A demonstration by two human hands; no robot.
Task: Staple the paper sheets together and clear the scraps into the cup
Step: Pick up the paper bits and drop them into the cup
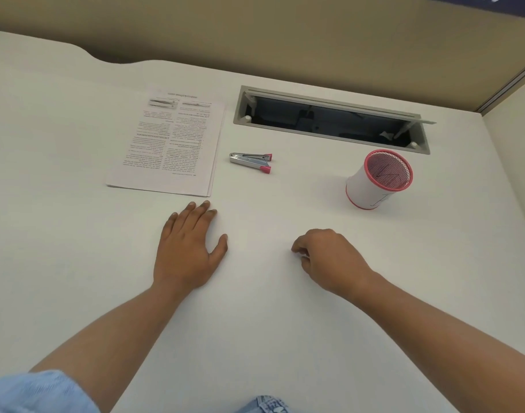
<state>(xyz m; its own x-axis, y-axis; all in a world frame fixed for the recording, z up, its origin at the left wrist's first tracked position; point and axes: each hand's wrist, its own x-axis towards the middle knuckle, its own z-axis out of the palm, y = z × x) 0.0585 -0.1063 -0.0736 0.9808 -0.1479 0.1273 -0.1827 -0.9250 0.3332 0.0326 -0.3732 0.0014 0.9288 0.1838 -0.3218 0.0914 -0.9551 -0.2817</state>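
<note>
Paper sheets (165,144), stacked on the tabletop (76,263) far left, look light and limp; a corner pinch should serve. Stapler (250,162) beside them: small, rigid. Left hand (189,248) lies flat nearby, fingers (195,217) straight; right hand (329,260) fingers curl loosely, holding nothing visible.

Single view, worn at head height, looking forward and steeply down over the counter (255,338) toward the wall (255,31) behind its far edge; close in, with forearms (121,338) filling the bottom corners.
</note>
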